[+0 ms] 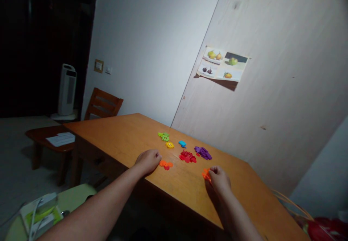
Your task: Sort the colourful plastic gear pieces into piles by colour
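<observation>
My right hand (220, 179) is raised slightly over the front of the wooden table (114, 130), fingers pinched on orange gear-shaped plastic pieces (206, 174). Farther left, my left hand (148, 161) rests by the table's front edge with its fingers curled closed; whatever may be inside them is hidden. Just right of it lies a small group of orange pieces (165, 163) with a red one (166, 168) beside it. Between and beyond the hands lie a heap of red pieces (187, 156), purple pieces (204, 153), blue pieces (182, 144), yellow pieces (170, 145) and green pieces (164, 137).
The table's far side meets a wall with a fruit poster (223, 66). At left stand a wooden chair (104, 103) and a white tower appliance (67, 90). A pale green stool (78, 193) with cables and a box stands at lower left.
</observation>
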`<action>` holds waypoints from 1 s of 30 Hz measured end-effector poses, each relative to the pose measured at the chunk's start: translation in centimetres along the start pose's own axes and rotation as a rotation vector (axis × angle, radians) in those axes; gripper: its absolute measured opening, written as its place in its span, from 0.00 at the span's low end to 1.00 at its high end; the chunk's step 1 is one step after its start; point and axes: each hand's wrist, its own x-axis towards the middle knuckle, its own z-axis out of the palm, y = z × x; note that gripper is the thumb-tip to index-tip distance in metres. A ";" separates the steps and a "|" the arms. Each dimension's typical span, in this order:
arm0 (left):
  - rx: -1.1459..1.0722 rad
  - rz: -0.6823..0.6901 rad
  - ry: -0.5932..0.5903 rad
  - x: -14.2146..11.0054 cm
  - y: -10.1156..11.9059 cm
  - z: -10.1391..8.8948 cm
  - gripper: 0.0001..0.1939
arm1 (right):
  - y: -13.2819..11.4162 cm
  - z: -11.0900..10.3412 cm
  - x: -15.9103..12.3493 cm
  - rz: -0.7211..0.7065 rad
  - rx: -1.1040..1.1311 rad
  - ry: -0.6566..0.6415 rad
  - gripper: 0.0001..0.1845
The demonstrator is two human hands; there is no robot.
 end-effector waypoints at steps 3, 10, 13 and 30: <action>0.009 0.005 0.006 -0.2 0.2 -0.1 0.12 | -1.5 1.2 -0.5 -0.029 -0.096 -0.178 0.04; 0.025 0.019 0.005 -0.3 0.0 0.0 0.10 | -9.1 7.1 -3.8 -0.188 -0.250 -0.491 0.12; 0.002 0.030 -0.007 -0.4 -0.1 -0.1 0.10 | -11.8 8.5 -4.5 -0.252 -0.355 -0.550 0.20; -0.004 0.123 -0.086 -0.5 0.1 -0.6 0.08 | -10.1 5.8 -2.4 -0.077 -0.503 -0.319 0.18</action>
